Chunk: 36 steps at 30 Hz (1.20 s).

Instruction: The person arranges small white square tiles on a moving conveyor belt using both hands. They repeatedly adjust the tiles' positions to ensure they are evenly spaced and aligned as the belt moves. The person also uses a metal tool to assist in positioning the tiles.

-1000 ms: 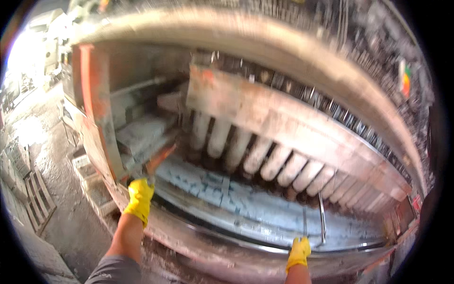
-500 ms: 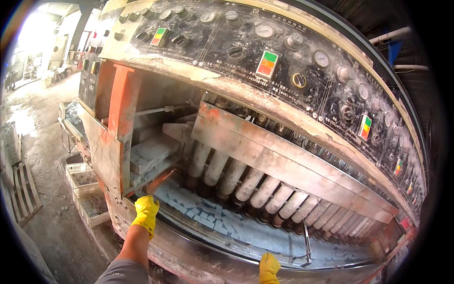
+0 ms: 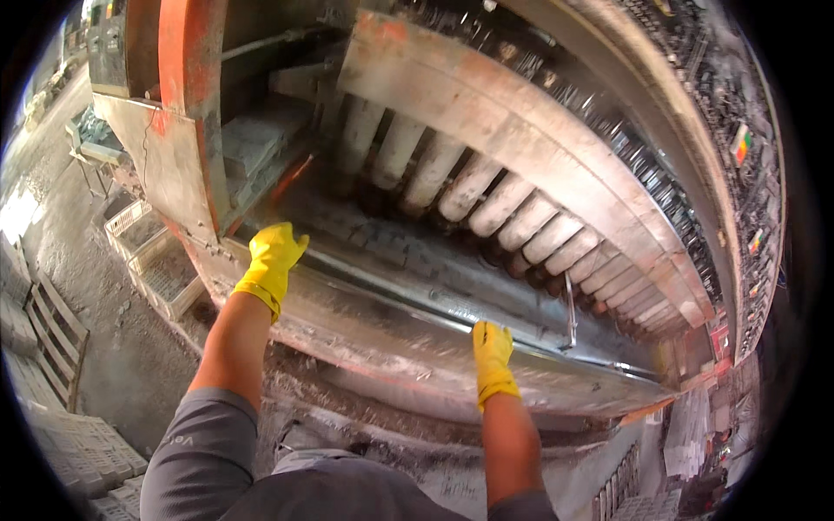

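Observation:
Both my hands wear yellow rubber gloves and are at the long metal front panel (image 3: 391,334) of a large dusty machine. My left hand (image 3: 276,253) is closed at the panel's top edge, near the left end of the opening. Farther right, my right hand (image 3: 493,347) has its fingers curled over the same edge. Behind the panel lies the machine's dim, wet-looking bed (image 3: 408,247), blurred here. A row of thick, grimy cylinders (image 3: 469,187) stands over the bed. A thin metal bar (image 3: 570,313) rises at the bed's near side, right of my right hand.
An orange post (image 3: 182,69) stands left of the opening; a broad metal guard (image 3: 512,113) crosses above the cylinders. White plastic crates (image 3: 156,260) and a slatted pallet (image 3: 56,334) lie on the floor at left. Stacked pale blocks (image 3: 78,443) are at lower left.
My view has tilted down, so most of the control panel has left it. My right hand and forearm show more fully. The pale, tile-like pieces on the bed now look dark and blurred.

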Each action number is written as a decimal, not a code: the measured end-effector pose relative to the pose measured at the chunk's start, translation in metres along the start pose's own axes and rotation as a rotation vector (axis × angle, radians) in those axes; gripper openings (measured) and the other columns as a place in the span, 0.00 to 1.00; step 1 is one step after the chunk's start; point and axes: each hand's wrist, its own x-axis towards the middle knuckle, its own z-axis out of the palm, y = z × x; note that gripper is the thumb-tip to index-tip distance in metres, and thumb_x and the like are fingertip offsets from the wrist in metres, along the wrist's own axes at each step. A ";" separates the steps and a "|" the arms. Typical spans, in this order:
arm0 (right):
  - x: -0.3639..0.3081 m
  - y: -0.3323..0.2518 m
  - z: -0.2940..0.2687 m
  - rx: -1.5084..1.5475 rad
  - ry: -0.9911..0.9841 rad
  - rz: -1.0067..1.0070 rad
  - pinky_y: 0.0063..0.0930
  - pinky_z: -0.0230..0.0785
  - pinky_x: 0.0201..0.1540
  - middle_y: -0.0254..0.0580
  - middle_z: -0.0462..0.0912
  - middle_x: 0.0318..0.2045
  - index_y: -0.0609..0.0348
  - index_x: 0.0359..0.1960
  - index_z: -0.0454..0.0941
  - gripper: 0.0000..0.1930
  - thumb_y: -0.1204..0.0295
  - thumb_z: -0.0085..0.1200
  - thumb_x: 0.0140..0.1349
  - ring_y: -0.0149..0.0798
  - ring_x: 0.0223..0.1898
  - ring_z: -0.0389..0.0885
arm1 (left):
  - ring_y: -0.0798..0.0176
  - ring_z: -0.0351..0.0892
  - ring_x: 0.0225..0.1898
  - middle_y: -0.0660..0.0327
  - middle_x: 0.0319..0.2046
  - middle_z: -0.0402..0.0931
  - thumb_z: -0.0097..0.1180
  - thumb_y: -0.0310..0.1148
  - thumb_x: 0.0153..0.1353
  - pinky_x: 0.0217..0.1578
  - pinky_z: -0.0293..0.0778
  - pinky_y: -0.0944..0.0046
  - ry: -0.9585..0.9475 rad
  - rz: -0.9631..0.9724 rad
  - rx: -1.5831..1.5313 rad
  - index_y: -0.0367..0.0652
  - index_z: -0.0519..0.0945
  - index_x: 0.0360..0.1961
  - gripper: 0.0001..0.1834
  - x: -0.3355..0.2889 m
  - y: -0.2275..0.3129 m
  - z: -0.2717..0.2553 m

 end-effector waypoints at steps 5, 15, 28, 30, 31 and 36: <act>0.025 -0.018 -0.014 -0.026 -0.325 0.282 0.52 0.71 0.62 0.52 0.90 0.44 0.51 0.46 0.87 0.28 0.41 0.45 0.75 0.62 0.49 0.86 | 0.41 0.87 0.51 0.47 0.45 0.88 0.63 0.63 0.64 0.53 0.81 0.47 -0.085 0.299 -0.088 0.43 0.88 0.48 0.31 0.006 -0.057 -0.008; 0.048 -0.047 -0.022 -0.045 -0.378 0.523 0.52 0.72 0.64 0.55 0.88 0.55 0.53 0.62 0.85 0.36 0.36 0.43 0.74 0.62 0.58 0.84 | 0.41 0.88 0.48 0.48 0.43 0.89 0.60 0.59 0.65 0.50 0.82 0.43 -0.199 0.020 -0.026 0.44 0.90 0.46 0.27 0.024 -0.058 -0.046; 0.056 -0.035 -0.021 0.209 -0.626 0.481 0.48 0.65 0.72 0.57 0.76 0.69 0.59 0.75 0.69 0.36 0.44 0.45 0.78 0.53 0.68 0.74 | 0.50 0.91 0.40 0.59 0.36 0.91 0.65 0.45 0.55 0.39 0.83 0.51 -0.070 -0.020 -0.172 0.53 0.93 0.32 0.11 0.025 -0.063 -0.030; 0.040 -0.005 -0.012 0.305 -0.606 0.488 0.47 0.67 0.70 0.57 0.81 0.62 0.68 0.69 0.74 0.31 0.50 0.46 0.80 0.52 0.63 0.78 | 0.50 0.91 0.40 0.57 0.36 0.91 0.66 0.43 0.55 0.39 0.83 0.51 -0.081 -0.015 -0.208 0.52 0.93 0.32 0.11 0.025 -0.055 -0.024; 0.041 -0.004 -0.007 0.324 -0.593 0.483 0.47 0.67 0.69 0.57 0.82 0.62 0.68 0.68 0.74 0.31 0.51 0.46 0.80 0.52 0.63 0.78 | 0.50 0.91 0.39 0.57 0.35 0.91 0.66 0.43 0.54 0.39 0.83 0.51 -0.077 -0.035 -0.205 0.52 0.93 0.32 0.11 0.025 -0.056 -0.026; 0.057 0.001 0.008 0.299 -0.568 0.442 0.46 0.68 0.68 0.57 0.82 0.60 0.68 0.67 0.75 0.30 0.51 0.48 0.79 0.52 0.61 0.79 | 0.46 0.91 0.39 0.56 0.34 0.91 0.65 0.41 0.55 0.38 0.84 0.49 -0.017 -0.049 -0.229 0.51 0.93 0.31 0.10 0.026 -0.064 -0.029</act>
